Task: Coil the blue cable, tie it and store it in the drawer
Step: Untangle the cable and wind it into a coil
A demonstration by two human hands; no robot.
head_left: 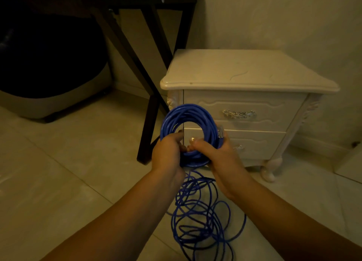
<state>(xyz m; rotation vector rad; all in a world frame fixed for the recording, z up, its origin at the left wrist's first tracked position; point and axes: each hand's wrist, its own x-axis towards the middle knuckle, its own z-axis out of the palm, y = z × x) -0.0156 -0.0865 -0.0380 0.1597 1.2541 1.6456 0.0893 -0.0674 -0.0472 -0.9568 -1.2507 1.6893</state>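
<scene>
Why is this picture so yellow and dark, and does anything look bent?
Head view: dim, warm light tints everything yellowish; under the dark table it is almost black; the wide lens makes the nightstand taper downward; the blue cable held by the left hand and right hand looks sharp.

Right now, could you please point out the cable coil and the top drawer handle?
cable coil [188, 112], head view, top of the loop.
top drawer handle [239, 114], head view, middle of the handle.

dim, yellowish light | upper left nearly black | soft focus | edges perhaps slightly bowed
</scene>
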